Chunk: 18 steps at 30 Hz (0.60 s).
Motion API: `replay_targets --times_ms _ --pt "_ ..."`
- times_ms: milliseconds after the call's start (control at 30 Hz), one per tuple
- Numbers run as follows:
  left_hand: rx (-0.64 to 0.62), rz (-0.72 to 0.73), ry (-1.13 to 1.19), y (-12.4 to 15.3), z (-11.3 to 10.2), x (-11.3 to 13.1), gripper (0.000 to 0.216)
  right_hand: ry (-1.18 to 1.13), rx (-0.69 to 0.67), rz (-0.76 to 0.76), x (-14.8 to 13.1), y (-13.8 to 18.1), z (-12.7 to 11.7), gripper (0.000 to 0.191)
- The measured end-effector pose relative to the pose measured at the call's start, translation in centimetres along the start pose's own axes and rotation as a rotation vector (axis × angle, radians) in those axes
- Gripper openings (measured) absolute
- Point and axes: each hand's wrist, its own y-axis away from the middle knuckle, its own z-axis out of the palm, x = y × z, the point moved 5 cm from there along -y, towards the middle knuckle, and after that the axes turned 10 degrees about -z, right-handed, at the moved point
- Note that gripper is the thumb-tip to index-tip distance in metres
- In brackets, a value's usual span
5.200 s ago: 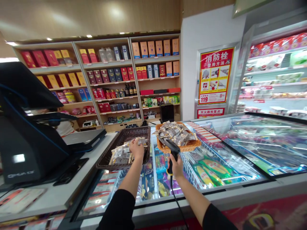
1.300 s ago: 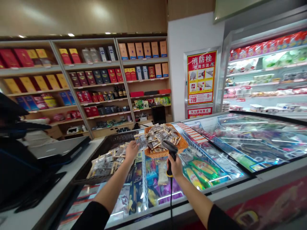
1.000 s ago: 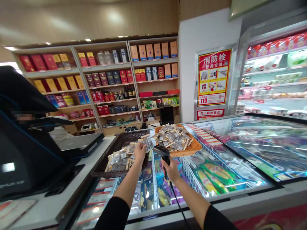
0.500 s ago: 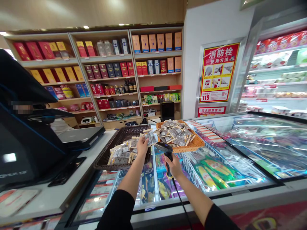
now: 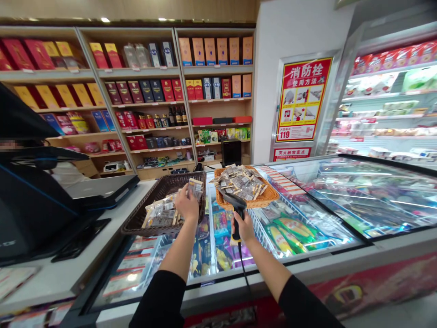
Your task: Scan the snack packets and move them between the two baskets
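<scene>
My left hand (image 5: 187,203) is over the right part of a dark brown wicker basket (image 5: 131,223), its fingers closed on a small clear packet (image 5: 195,187) with tan edges. Similar packets (image 5: 160,214) lie in the basket below it. In my right hand (image 5: 244,227) is a black and yellow barcode scanner (image 5: 238,214), held upright by its handle, its cable hanging down. The scanner's head reaches in front of an orange wicker basket (image 5: 269,199), which is heaped with more such packets (image 5: 242,182).
Both baskets rest on a glass-topped chest freezer (image 5: 293,262) full of packaged food. To the left, a counter (image 5: 77,269) carries a dark checkout machine (image 5: 30,205). Shelves (image 5: 218,107) of boxes stand behind, and a lit display fridge (image 5: 385,105) is at right.
My left hand has drawn the packet leftward, from the gap between the baskets to over the brown basket. The scanner has shifted slightly closer to the orange basket. My view has turned a little right.
</scene>
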Motion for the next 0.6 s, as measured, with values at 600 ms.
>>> replay_targets --times_ms 600 --pt "-0.961 0.468 -0.044 8.3 20.0 9.0 0.039 0.053 0.371 -0.088 -0.7 -3.5 -10.6 0.037"
